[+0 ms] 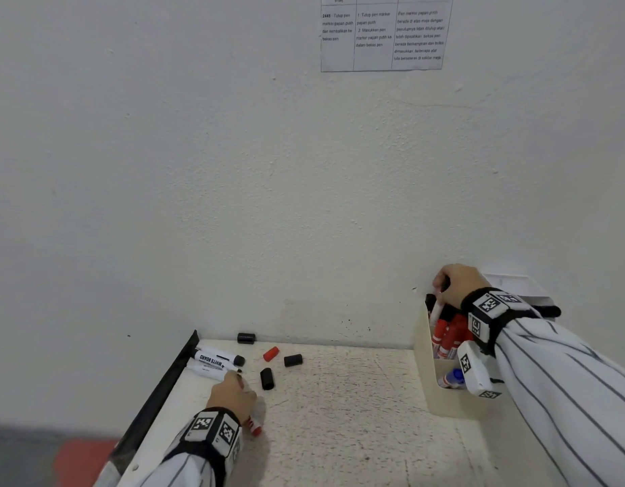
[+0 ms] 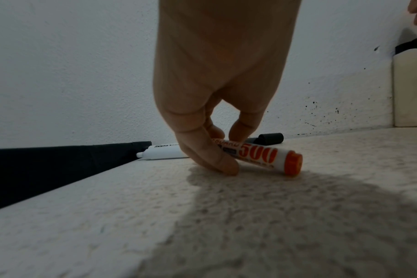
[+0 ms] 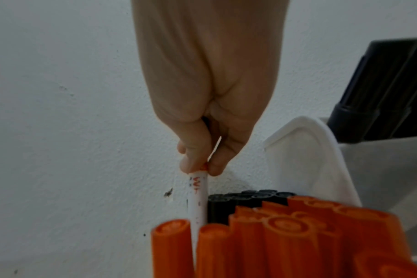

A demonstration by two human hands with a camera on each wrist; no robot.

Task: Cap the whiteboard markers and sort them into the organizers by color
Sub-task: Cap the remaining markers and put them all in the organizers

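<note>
A red whiteboard marker (image 2: pixel 257 156) lies on the table, its red end (image 1: pixel 255 427) pointing towards me. My left hand (image 2: pixel 229 150) pinches its barrel between thumb and fingers, low on the table at the left (image 1: pixel 239 384). My right hand (image 3: pixel 204 167) pinches the top of a white-barrelled red marker (image 3: pixel 198 195) that stands upright among the red markers (image 3: pixel 274 235) in the cream organizer (image 1: pixel 426 346). Black markers (image 3: pixel 245 199) stand behind the red ones. A blue marker (image 1: pixel 453 377) lies in the organizer's front compartment.
Loose on the table are a red cap (image 1: pixel 271 353) and black caps (image 1: pixel 267 378), (image 1: pixel 293 360), (image 1: pixel 246 338). Black-ended markers (image 1: pixel 218 358) lie by the table's dark left edge (image 1: pixel 170 377). A white organizer (image 3: pixel 310 150) with dark markers (image 3: pixel 381 94) stands behind, against the wall.
</note>
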